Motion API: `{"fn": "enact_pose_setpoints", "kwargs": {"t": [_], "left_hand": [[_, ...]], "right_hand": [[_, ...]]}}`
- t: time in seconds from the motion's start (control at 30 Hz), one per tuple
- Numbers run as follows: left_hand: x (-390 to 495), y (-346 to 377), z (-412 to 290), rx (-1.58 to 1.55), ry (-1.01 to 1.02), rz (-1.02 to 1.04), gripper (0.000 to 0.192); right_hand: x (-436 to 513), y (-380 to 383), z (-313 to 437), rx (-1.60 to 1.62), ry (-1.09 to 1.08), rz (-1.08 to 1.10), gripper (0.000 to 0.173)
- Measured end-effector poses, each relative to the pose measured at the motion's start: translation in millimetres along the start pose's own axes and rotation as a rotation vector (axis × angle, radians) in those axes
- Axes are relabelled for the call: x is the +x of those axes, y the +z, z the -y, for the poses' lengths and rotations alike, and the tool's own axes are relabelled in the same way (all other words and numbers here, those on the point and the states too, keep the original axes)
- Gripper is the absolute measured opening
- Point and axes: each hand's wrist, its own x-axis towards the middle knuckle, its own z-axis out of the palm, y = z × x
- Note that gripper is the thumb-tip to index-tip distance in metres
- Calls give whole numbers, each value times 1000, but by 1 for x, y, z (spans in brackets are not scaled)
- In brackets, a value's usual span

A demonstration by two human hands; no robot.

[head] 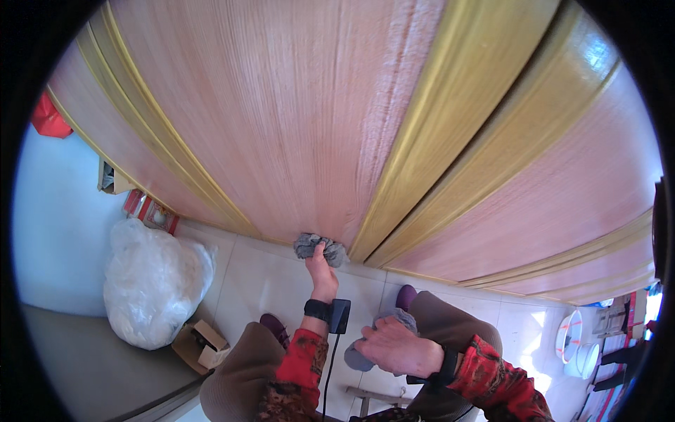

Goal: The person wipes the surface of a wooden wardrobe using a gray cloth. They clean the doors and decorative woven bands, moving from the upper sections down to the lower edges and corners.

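Observation:
My left hand (322, 271) is closed around a crumpled grey cloth (306, 246) and holds it at the bottom edge of a pink wood-grain panel (295, 132). Yellow wooden trim (416, 147) frames the panel on its right, with a dark gap running beside it. Above my right knee, my right hand (398, 348) grips a second grey cloth (361, 358), bunched so that its ends stick out on both sides. Black straps with small devices sit on both wrists, and a cable hangs from the left one.
A large clear plastic bag (153, 285), stuffed full, stands on the tiles at left beside an open cardboard box (196, 345). A wooden stool (377, 394) is below me. At right are a white basin (569, 335) and a white bucket (582, 360).

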Motion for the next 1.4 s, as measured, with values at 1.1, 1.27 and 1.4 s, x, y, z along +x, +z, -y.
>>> {"fn": "enact_pose_setpoints", "kwargs": {"t": [1.1, 1.27, 1.4], "left_hand": [[-96, 57, -10, 472, 433, 362, 31], [-149, 119, -79, 433, 661, 574, 26], [-149, 153, -92, 616, 1175, 652, 24]], "right_hand": [[-26, 13, -14, 90, 19, 80, 15], [-34, 20, -22, 116, -86, -250, 14], [-36, 19, -21, 73, -35, -301, 16]]}}
